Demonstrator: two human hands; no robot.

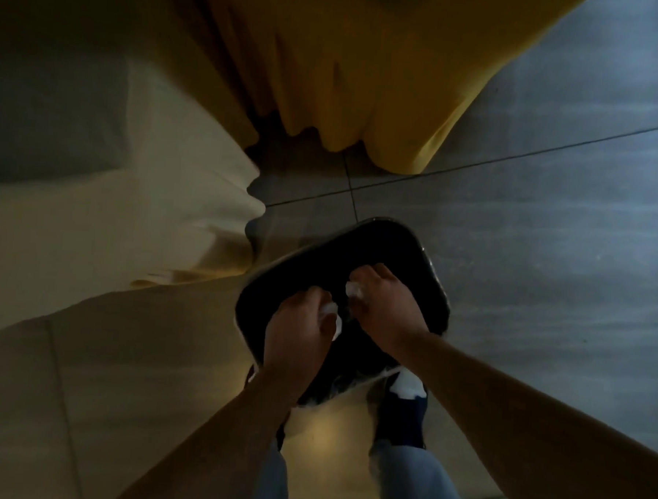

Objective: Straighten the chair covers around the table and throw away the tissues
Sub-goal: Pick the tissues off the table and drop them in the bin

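Head view: a black waste bin (430,254) stands open on the grey tiled floor (550,222); its dark interior hides any contents. Above its mouth, the left hand (297,324) clutches a crumpled white tissue (333,314), and the right hand (378,297) pinches a second white wad (354,288). Cream (151,202) and yellow (386,80) cloth drape nearby.

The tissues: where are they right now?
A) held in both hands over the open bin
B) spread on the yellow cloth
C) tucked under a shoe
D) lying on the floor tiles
A: the left hand and the right hand each grip white tissues directly above the dark opening of the bin.
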